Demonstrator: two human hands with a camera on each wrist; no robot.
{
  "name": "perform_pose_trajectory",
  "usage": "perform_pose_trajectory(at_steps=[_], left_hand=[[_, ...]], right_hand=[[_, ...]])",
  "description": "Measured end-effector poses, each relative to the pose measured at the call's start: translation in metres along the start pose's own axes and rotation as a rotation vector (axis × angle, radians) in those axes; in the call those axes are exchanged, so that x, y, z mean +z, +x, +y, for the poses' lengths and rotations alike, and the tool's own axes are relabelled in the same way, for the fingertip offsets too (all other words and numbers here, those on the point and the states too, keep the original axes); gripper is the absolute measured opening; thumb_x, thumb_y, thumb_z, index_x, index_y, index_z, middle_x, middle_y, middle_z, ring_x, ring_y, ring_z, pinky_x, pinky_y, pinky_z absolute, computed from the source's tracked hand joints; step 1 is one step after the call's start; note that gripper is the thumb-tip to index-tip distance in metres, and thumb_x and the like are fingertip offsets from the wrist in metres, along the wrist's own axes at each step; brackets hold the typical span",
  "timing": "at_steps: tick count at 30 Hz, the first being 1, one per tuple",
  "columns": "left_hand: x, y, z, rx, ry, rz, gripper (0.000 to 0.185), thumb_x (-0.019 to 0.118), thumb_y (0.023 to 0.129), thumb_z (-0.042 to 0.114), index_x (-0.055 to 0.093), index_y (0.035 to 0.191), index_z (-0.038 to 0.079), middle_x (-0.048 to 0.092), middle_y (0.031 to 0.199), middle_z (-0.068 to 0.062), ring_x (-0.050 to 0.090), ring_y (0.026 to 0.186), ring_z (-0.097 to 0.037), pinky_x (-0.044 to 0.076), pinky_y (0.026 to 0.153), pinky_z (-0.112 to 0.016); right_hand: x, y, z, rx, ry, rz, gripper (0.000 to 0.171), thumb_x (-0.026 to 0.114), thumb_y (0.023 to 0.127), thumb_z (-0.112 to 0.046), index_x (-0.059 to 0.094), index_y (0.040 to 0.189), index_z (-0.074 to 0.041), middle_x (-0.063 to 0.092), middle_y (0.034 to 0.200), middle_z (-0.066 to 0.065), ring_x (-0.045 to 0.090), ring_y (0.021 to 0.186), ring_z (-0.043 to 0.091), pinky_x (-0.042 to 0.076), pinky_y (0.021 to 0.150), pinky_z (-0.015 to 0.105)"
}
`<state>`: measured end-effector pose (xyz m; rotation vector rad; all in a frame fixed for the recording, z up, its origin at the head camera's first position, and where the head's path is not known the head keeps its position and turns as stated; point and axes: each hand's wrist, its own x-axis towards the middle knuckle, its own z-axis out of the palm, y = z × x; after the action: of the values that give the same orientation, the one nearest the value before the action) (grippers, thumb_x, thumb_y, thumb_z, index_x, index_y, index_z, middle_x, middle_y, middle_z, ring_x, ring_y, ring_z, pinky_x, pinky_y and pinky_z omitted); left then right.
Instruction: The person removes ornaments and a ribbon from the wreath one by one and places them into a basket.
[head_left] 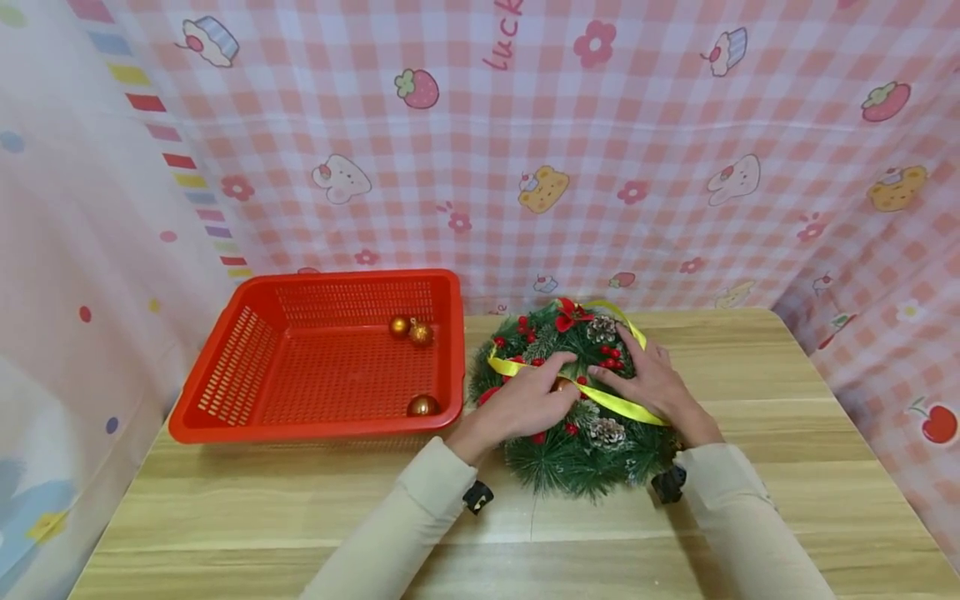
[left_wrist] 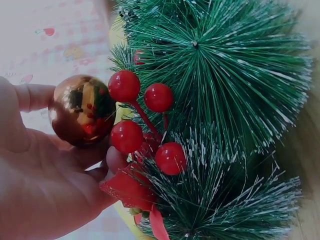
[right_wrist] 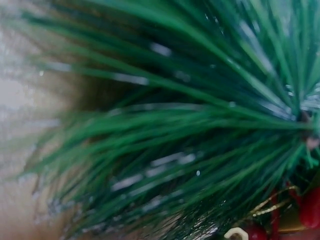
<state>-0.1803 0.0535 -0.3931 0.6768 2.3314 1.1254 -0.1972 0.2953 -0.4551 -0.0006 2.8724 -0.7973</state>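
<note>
A green Christmas wreath (head_left: 551, 467) lies on the table, trimmed with red berries (left_wrist: 126, 136), frosted pine cones (head_left: 606, 432) and red flowers (head_left: 572, 315). My left hand (head_left: 528, 398) holds a shiny gold ball ornament (left_wrist: 82, 110) between thumb and fingers, close beside the berries. A yellow ribbon (head_left: 618, 406) runs across the wreath, passing by both hands. On the wreath's right side is my right hand (head_left: 651, 382), thumb and forefinger extended over the greenery. Its fingers are out of sight in the right wrist view, where blurred green needles (right_wrist: 165, 115) fill most of the picture.
A red plastic basket (head_left: 315, 432) stands left of the wreath. Inside it lie a gold ball (head_left: 423, 406) near the front and two more gold ornaments (head_left: 421, 334) toward the back. A patterned curtain (head_left: 465, 167) hangs behind the wooden table (head_left: 600, 550).
</note>
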Motion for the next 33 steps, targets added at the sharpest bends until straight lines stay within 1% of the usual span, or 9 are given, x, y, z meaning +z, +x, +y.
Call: perform_pose_trajectory(at_steps=[2, 5, 8, 11, 15, 17, 19, 26, 33], left_hand=[[0.000, 0.001, 0.001, -0.004, -0.009, 0.012, 0.053, 0.040, 0.102, 0.034, 0.030, 0.155, 0.030, 0.041, 0.054, 0.004, 0.032, 0.042, -0.015, 0.036, 0.050, -0.032], [-0.001, 0.003, 0.000, 0.020, -0.042, 0.044, 0.054, 0.040, 0.102, 0.032, 0.029, 0.155, 0.031, 0.040, 0.057, 0.004, 0.034, 0.046, -0.016, 0.040, 0.059, -0.034], [-0.002, 0.006, -0.003, 0.054, -0.072, 0.074, 0.054, 0.040, 0.102, 0.032, 0.029, 0.155, 0.032, 0.043, 0.061, 0.003, 0.038, 0.054, -0.017, 0.041, 0.071, -0.035], [-0.002, 0.010, -0.006, 0.077, -0.089, 0.098, 0.054, 0.042, 0.102, 0.032, 0.031, 0.154, 0.032, 0.050, 0.070, 0.002, 0.046, 0.063, -0.018, 0.041, 0.078, -0.036], [-0.002, 0.012, -0.009, 0.095, -0.123, 0.116, 0.051, 0.046, 0.102, 0.030, 0.037, 0.152, 0.027, 0.061, 0.094, 0.002, 0.056, 0.076, -0.016, 0.045, 0.077, -0.034], [-0.001, 0.013, -0.009, 0.104, -0.129, 0.129, 0.050, 0.049, 0.101, 0.028, 0.039, 0.150, 0.025, 0.063, 0.108, 0.002, 0.059, 0.086, -0.013, 0.047, 0.079, -0.032], [0.000, 0.014, -0.010, 0.109, -0.124, 0.144, 0.050, 0.051, 0.100, 0.027, 0.040, 0.149, 0.025, 0.063, 0.116, 0.001, 0.060, 0.092, -0.011, 0.049, 0.082, -0.031], [0.003, 0.016, -0.008, 0.142, -0.081, 0.175, 0.050, 0.055, 0.099, 0.024, 0.043, 0.148, 0.024, 0.064, 0.121, 0.000, 0.061, 0.097, -0.010, 0.050, 0.086, -0.031], [0.004, 0.016, -0.007, 0.169, -0.073, 0.185, 0.051, 0.053, 0.100, 0.020, 0.041, 0.150, 0.023, 0.062, 0.120, -0.001, 0.059, 0.088, -0.011, 0.049, 0.076, -0.028]], right_hand=[[0.000, 0.000, 0.000, -0.004, 0.001, 0.003, 0.099, 0.050, 0.090, -0.070, 0.004, 0.161, -0.020, 0.005, 0.159, 0.035, 0.012, 0.142, 0.057, 0.030, 0.099, 0.076], [0.000, 0.000, 0.001, -0.004, -0.002, 0.006, 0.099, 0.050, 0.090, -0.071, 0.004, 0.161, -0.020, 0.005, 0.159, 0.035, 0.013, 0.142, 0.057, 0.030, 0.098, 0.076], [-0.001, 0.000, 0.002, -0.003, -0.006, 0.007, 0.099, 0.050, 0.089, -0.071, 0.004, 0.161, -0.020, 0.005, 0.159, 0.035, 0.014, 0.141, 0.057, 0.031, 0.098, 0.076], [-0.001, 0.000, 0.002, -0.004, -0.002, 0.006, 0.099, 0.049, 0.089, -0.072, 0.004, 0.161, -0.021, 0.005, 0.159, 0.035, 0.014, 0.141, 0.057, 0.031, 0.098, 0.076], [0.000, -0.001, 0.002, -0.007, 0.012, 0.004, 0.099, 0.051, 0.089, -0.071, 0.005, 0.161, -0.021, 0.006, 0.159, 0.035, 0.015, 0.141, 0.056, 0.033, 0.097, 0.076], [0.000, 0.000, 0.002, -0.008, 0.009, 0.006, 0.098, 0.051, 0.090, -0.070, 0.005, 0.161, -0.020, 0.007, 0.159, 0.035, 0.015, 0.141, 0.056, 0.033, 0.096, 0.075], [0.000, 0.000, 0.002, -0.011, -0.002, 0.010, 0.098, 0.051, 0.090, -0.070, 0.006, 0.161, -0.018, 0.008, 0.158, 0.034, 0.016, 0.141, 0.056, 0.034, 0.097, 0.075], [-0.001, 0.002, 0.004, -0.025, -0.033, 0.020, 0.096, 0.050, 0.091, -0.068, 0.009, 0.161, -0.016, 0.017, 0.155, 0.036, 0.021, 0.138, 0.055, 0.040, 0.092, 0.071], [0.000, 0.002, 0.005, -0.047, -0.057, 0.033, 0.089, 0.050, 0.095, -0.061, 0.012, 0.160, -0.015, 0.023, 0.152, 0.037, 0.027, 0.134, 0.054, 0.043, 0.088, 0.067]])
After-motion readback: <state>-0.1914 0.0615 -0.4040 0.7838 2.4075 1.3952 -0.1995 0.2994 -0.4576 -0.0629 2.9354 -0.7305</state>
